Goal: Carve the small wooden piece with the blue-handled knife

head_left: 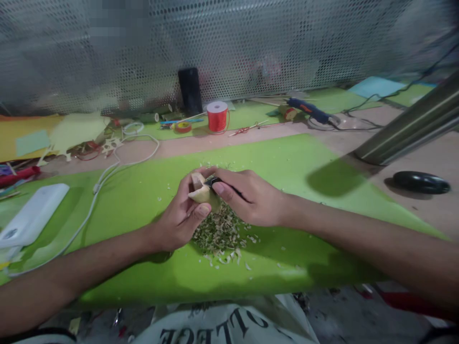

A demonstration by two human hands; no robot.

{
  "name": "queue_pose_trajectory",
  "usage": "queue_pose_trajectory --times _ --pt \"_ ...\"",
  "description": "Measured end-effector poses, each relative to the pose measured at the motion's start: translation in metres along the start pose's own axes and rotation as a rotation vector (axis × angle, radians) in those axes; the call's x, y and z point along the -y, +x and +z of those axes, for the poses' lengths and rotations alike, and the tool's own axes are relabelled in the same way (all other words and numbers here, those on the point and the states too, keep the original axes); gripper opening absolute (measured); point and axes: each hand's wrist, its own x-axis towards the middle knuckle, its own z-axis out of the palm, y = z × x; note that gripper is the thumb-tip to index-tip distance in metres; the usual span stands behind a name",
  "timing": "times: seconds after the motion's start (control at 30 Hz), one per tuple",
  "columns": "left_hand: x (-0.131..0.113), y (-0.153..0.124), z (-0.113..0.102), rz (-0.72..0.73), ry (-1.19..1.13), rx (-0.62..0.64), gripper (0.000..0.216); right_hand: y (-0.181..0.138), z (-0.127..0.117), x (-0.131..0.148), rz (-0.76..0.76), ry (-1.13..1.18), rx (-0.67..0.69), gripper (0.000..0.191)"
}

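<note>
My left hand (pixel 181 220) is closed around a pale, hollowed piece of bamboo or wood (pixel 201 195) with a notched upper edge. In my right hand (pixel 253 198) is a black-handled carving knife (pixel 214 181), its tip end at the notch of the piece. The blade itself is mostly hidden by the piece and my fingers. Below both hands, a heap of green and pale shavings (pixel 218 234) lies on the green mat (pixel 143 229), with loose curls scattered around it.
A white power bank (pixel 34 215) and its cable lie at left. Behind stand a red thread spool (pixel 217 117) and a black phone (pixel 190 91) against perforated metal. A blue glue gun (pixel 310 110), a slanted metal post (pixel 405 124) and a black oval object (pixel 421 182) are at right.
</note>
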Motion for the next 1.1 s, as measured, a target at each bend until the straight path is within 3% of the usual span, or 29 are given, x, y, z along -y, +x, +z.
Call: queue_pose_trajectory --times 0.23,0.47,0.8,1.1 --pt "-0.0033 0.0004 0.0026 0.060 0.054 -0.030 0.046 -0.0008 -0.0061 0.0058 0.037 -0.001 0.072 0.034" --pt "-0.0053 -0.0003 0.0010 0.098 0.053 -0.008 0.045 0.0002 -0.0076 0.0042 -0.045 0.060 0.068 0.028" --pt "-0.0052 0.0001 0.0035 0.142 0.075 -0.032 0.047 0.0001 -0.0091 0.0065 -0.038 0.051 0.062 0.026" --pt "-0.0043 -0.0015 0.0022 0.033 0.051 -0.026 0.059 -0.0042 -0.0041 0.0100 0.014 -0.120 0.077 0.035"
